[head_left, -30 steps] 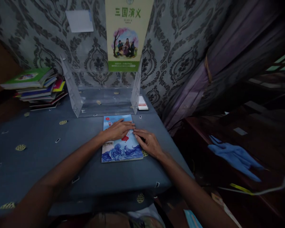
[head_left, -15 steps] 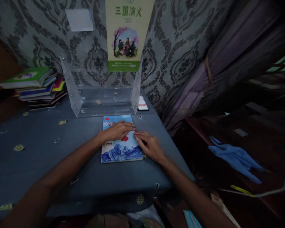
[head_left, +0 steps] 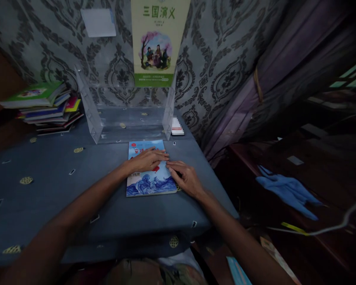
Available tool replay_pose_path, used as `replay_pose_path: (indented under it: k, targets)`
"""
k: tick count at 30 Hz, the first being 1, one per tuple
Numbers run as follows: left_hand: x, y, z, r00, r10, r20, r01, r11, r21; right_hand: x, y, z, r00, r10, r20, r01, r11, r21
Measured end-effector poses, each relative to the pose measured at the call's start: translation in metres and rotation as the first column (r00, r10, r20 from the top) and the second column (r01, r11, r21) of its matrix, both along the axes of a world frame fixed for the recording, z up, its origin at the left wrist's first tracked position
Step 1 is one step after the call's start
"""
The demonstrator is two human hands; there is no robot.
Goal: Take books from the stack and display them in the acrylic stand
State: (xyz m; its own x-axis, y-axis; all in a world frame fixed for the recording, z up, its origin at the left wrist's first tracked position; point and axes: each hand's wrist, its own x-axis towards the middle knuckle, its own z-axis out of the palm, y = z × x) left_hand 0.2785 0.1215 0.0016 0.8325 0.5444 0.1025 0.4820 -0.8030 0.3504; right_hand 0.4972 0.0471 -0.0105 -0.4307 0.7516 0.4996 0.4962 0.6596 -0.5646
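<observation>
A thin book (head_left: 151, 185) with a light blue cover and dark blue waves lies flat on the cloth-covered table (head_left: 106, 206). Across its upper middle rests my left hand (head_left: 148, 159), palm down with fingers stretched toward the right edge, hiding part of the title. My right hand (head_left: 185, 177) is at the book's right edge, fingers extended and touching the cover, thumb a little apart from them. Behind the book stands a clear acrylic rack (head_left: 90, 114). A pale yellow and green book (head_left: 154, 75) is upright at its upper right.
Several books are piled in a stack (head_left: 44, 105) at the back left. A small white object (head_left: 177, 127), blurred out, sits right of the rack. Beyond the table's right edge are a purple curtain (head_left: 234, 118), a blue cloth (head_left: 287, 190) and a cable (head_left: 332, 227).
The view has shifted slightly, so everything sits a little higher in the picture. Both hands keep nearly the same place on the book.
</observation>
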Motion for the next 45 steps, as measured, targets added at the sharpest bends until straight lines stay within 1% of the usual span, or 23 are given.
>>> replay_pose_path:
  k: [6, 10, 13, 17, 22, 25, 33, 37, 42, 45]
  targets:
    - [0.0, -0.002, -0.004, 1.0, 0.006, -0.012, -0.006, 0.999, 0.042, 0.001, -0.002, -0.001, 1.0, 0.006, -0.001, -0.006, 1.0, -0.006]
    - [0.002, -0.004, -0.002, 0.999, 0.027, -0.032, -0.025, 0.997, 0.067, 0.002, -0.002, -0.003, 1.0, 0.003, -0.005, -0.003, 1.0, -0.024]
    - [0.003, -0.01, 0.002, 0.999, 0.013, -0.039, -0.01, 0.998, 0.064, 0.002, -0.007, -0.003, 1.0, 0.003, 0.0, -0.003, 1.0, -0.031]
    - [0.004, -0.017, 0.002, 1.0, -0.018, -0.002, 0.018, 0.998, 0.054, 0.005, -0.016, -0.004, 1.0, 0.005, 0.001, -0.005, 0.999, -0.035]
    - [0.003, -0.015, -0.001, 1.0, -0.006, -0.003, 0.006, 0.998, 0.058, 0.006, -0.016, -0.005, 1.0, 0.015, 0.027, -0.014, 0.999, -0.038]
    - [0.003, -0.015, 0.001, 1.0, 0.0, -0.014, 0.001, 0.999, 0.053, 0.006, -0.016, -0.005, 0.999, 0.017, 0.031, -0.015, 0.999, -0.044]
    - [0.006, -0.031, 0.006, 1.0, 0.01, -0.028, -0.008, 0.999, 0.053, 0.011, -0.033, -0.002, 1.0, 0.014, 0.019, -0.014, 0.999, -0.041]
    - [0.008, -0.034, 0.006, 0.999, 0.016, -0.052, -0.012, 0.997, 0.083, 0.012, -0.034, -0.002, 0.999, 0.024, 0.031, -0.022, 0.999, -0.047]
    - [0.009, -0.038, 0.011, 0.998, 0.006, -0.057, -0.001, 0.996, 0.095, 0.013, -0.037, -0.002, 0.999, 0.024, 0.039, -0.025, 1.0, 0.016]
    - [0.01, -0.044, 0.014, 0.998, -0.032, -0.054, 0.037, 0.996, 0.083, 0.014, -0.043, -0.001, 0.999, 0.034, 0.041, -0.037, 0.998, 0.059]
